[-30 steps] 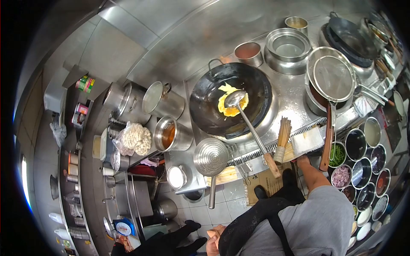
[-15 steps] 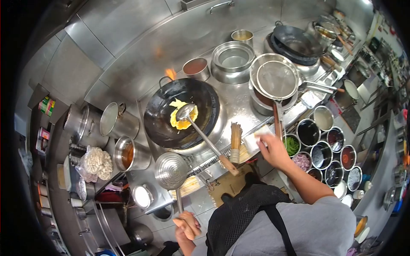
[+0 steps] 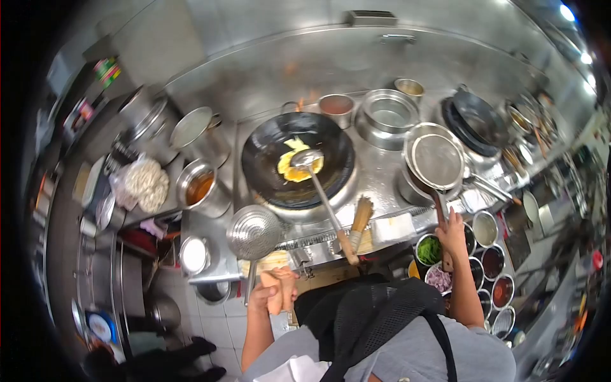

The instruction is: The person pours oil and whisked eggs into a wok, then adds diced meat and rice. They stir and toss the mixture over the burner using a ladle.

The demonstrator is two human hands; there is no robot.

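Observation:
Near the lower middle, my left hand (image 3: 273, 291) is wrapped around something tan, beside the handle of a perforated skimmer (image 3: 254, 232). My right hand (image 3: 453, 234) is at the wooden handle of a round mesh strainer (image 3: 437, 160); its fingers are partly visible, and whether they grip the handle is unclear. The strainer rests over a pot at the right. In the black wok (image 3: 261, 149) lies yellow egg (image 3: 289, 169), with the bowl of a ladle (image 3: 307, 158) on it. The ladle's wooden handle leans over the front edge, untouched by either hand.
A bamboo brush (image 3: 361, 223) and a white cloth (image 3: 393, 228) lie at the stove's front. Seasoning cups and chopped greens (image 3: 429, 250) stand at right. A pot of brown liquid (image 3: 199, 188) and bagged noodles (image 3: 145, 181) are left. Small flames show behind the wok.
The view has shifted. My right hand has moved from beside the white cloth to the strainer's handle. My left hand still holds the tan thing; the ladle stays in the wok.

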